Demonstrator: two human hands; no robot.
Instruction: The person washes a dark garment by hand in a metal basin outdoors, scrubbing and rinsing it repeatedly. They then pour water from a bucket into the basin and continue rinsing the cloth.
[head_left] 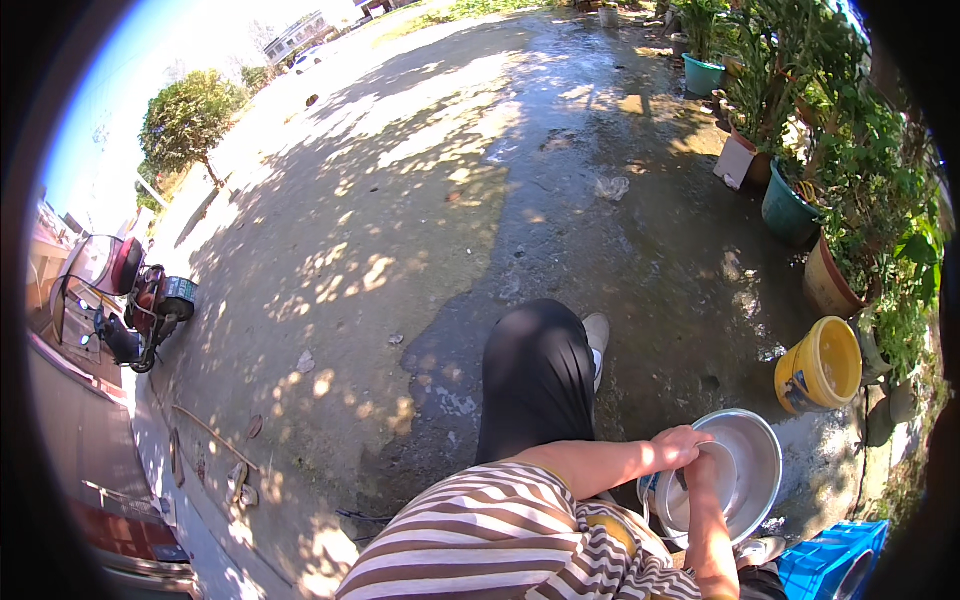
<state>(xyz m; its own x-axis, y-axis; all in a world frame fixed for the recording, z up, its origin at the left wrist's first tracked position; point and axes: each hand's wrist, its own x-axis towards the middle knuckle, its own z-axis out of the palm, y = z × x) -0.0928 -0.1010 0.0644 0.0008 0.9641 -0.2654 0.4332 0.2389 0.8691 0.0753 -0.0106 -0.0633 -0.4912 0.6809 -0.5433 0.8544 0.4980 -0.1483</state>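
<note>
A round silver metal basin (768, 470) stands at the lower right, with a smaller pale round container (722, 462) overlapping its left side. I cannot tell whether the container sits inside the basin or above it. My left hand (680, 447) reaches across to the container's upper rim, its fingers bent and closed together. Just below it, my right hand (700, 470) meets the left, and its fingers are mostly hidden. Whatever is between the hands is too small to make out.
A yellow bucket (800, 370) stands beyond the basin, and a blue plastic crate (830, 560) sits at the lower right. Potted plants line the right side, including a green pot (790, 205). Wet concrete (570, 230) stretches ahead. A motorcycle (150, 305) is parked far left.
</note>
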